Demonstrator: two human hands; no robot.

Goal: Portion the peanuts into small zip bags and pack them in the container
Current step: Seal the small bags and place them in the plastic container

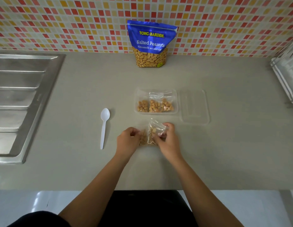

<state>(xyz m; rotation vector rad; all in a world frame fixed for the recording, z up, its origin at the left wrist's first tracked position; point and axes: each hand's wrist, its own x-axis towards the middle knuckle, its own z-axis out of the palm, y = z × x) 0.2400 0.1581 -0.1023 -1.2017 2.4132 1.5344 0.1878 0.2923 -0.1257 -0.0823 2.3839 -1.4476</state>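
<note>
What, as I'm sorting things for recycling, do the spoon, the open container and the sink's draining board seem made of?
The spoon: probably plastic, matte-smooth; it is evenly opaque white and thin.
The container: thin clear plastic, glossy; the bagged peanuts show through its walls.
The draining board: likely stainless steel, brushed; grey metallic sheen with pressed ridges.

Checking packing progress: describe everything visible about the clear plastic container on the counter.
The clear rectangular plastic container, rounded corners, shallow, sits upright and open on the grey countertop. Inside lie small clear zip bags of peanuts, side by side, filling its width; the exact count is unclear. Its matching clear lid lies beside its right edge. Neither hand touches it: left hand and right hand hold another peanut bag nearer the person.
</note>
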